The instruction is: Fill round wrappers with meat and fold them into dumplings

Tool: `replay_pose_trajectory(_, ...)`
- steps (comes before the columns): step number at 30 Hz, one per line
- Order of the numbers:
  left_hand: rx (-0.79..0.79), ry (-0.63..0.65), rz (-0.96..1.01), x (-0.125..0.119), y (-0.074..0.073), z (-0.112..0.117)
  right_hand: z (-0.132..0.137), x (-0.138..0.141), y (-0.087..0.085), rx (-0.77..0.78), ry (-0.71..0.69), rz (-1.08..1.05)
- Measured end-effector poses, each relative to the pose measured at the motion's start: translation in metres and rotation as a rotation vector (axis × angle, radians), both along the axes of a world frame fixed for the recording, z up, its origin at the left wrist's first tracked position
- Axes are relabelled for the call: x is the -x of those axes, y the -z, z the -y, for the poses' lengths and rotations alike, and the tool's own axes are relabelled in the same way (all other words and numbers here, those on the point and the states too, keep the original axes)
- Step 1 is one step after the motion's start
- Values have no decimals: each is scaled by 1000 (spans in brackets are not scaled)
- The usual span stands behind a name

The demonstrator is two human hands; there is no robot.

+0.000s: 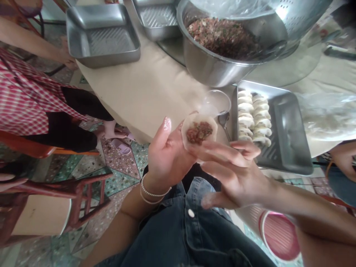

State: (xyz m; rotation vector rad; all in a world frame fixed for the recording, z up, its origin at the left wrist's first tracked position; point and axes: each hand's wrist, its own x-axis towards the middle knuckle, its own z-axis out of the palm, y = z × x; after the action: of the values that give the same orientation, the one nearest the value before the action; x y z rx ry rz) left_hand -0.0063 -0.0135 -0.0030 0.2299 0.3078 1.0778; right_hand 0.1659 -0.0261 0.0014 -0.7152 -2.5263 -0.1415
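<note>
My left hand (pixel 167 155) cradles a round dumpling wrapper (pixel 199 132) with a spoonful of minced meat filling in its middle. The fingers are curled under the wrapper and the thumb sticks up at the left. My right hand (pixel 236 170) reaches across from the right, fingers stretched out, fingertips touching the wrapper's near edge. It holds nothing that I can see. Both hands hover above my lap, just off the table's near edge.
A steel tray (pixel 286 144) with rows of folded dumplings lies to the right. A small clear water bowl (pixel 217 102) and a spoon (pixel 224 122) sit beside it. A big steel bowl (pixel 211 66) of filling stands behind. Empty trays (pixel 102 37) are at the back left. A person in a checked apron (pixel 30 96) stands left.
</note>
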Motion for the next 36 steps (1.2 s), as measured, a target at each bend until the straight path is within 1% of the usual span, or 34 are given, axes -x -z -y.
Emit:
replay_pose_trajectory(4,-21,11,-22,-1,2,1,4,-12,3,23,53,-32)
replay_pose_trajectory(8,36,61,-66,-3,1,1,9,-21,11,12,-16,-69)
replay_pose_trajectory(9,47,62,-78,-3,1,1,10,-23,14,4,-11,-85)
replay_pose_trajectory(13,62,27,-107,-3,1,-1,14,-34,23,10,142,-235)
replay_pose_trajectory(14,64,31,-108,-4,2,-2,15,-35,24,11,145,-251)
replay_pose_trajectory(17,88,94,-116,-5,3,-3,14,-36,28,-31,30,-185)
replay_pose_trajectory(18,95,113,-122,-5,3,-3,13,-36,28,-48,14,-168)
replay_pose_trajectory(19,101,126,-130,-4,3,-2,13,-35,29,-59,27,-173)
replay_pose_trajectory(22,98,119,-147,-3,4,-2,13,-33,30,-72,140,-280)
replay_pose_trajectory(23,93,114,-150,-3,4,-3,13,-32,30,-75,142,-301)
replay_pose_trajectory(26,94,124,-161,-3,7,-3,15,-27,33,-92,55,-276)
replay_pose_trajectory(27,100,132,-167,-3,8,-3,16,-26,35,-89,47,-279)
replay_pose_trajectory(28,107,140,-171,-4,9,-3,16,-25,37,-83,70,-312)
replay_pose_trajectory(31,118,151,-164,-8,12,-4,16,-24,41,-94,211,-453)
replay_pose_trajectory(32,119,159,-155,-9,13,-4,16,-23,42,-122,230,-456)
replay_pose_trajectory(34,119,191,-135,-11,13,-3,14,-19,43,-179,241,-391)
replay_pose_trajectory(36,116,218,-128,-12,13,-3,12,-12,44,-187,297,-358)
